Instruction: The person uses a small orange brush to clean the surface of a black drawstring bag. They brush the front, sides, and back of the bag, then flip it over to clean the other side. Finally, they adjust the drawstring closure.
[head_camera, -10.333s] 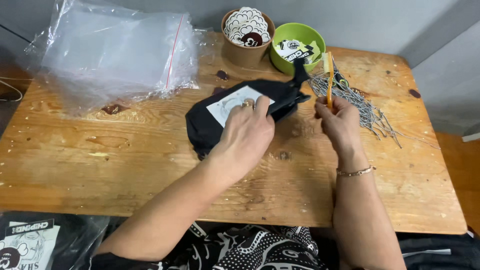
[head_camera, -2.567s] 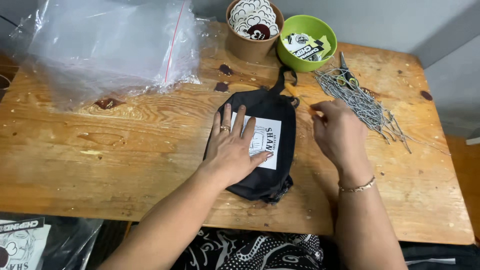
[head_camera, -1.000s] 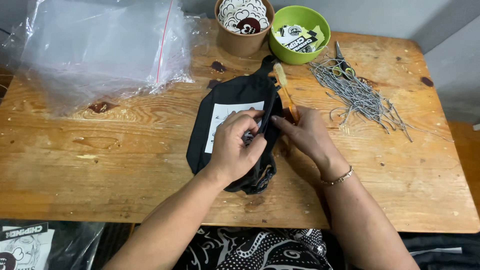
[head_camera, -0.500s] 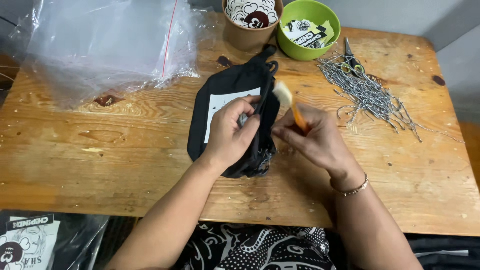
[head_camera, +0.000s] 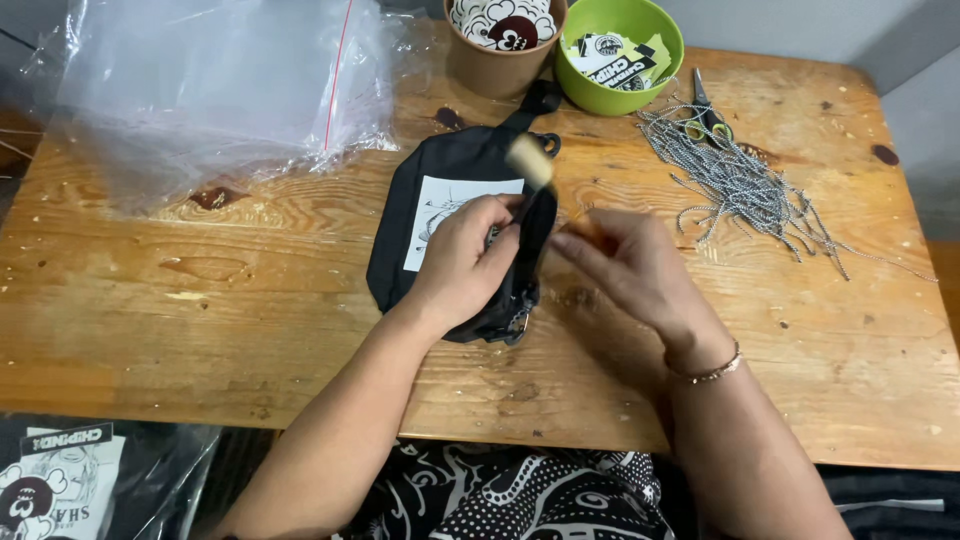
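Pouch work sits mid-worktop (head_camera: 200, 330): the black waist pouch (head_camera: 420, 215) lies flat in front of you, its white printed patch (head_camera: 440, 205) facing up and its strap end pointing toward 12 o'clock.

Your left hand (head_camera: 465, 255) rests on the pouch's 3 o'clock edge, fingers curled and pinched shut on the dark edge or strap there, lifting it a little. Your right hand (head_camera: 630, 265) is just at 3 o'clock of the pouch, fingers closed on the orange handle of a small pale-headed tool (head_camera: 530, 160); the tool is blurred with motion, so its exact kind is hard to tell, and its head hovers over the pouch's upper right corner.

At 12 o'clock stand a brown cup (head_camera: 505, 40) of round printed stickers and a green bowl (head_camera: 620, 50) of printed tags. At 2 o'clock lies a loose heap of speckled cords (head_camera: 745, 185) with scissors (head_camera: 705, 115) at its far edge. A clear plastic bag (head_camera: 220, 85) is spread at 10 o'clock.

Judging by this, the pouch is out of its wrap and being dressed at its side edge; no cord or tag shows on it yet, and bagging appears to be left.
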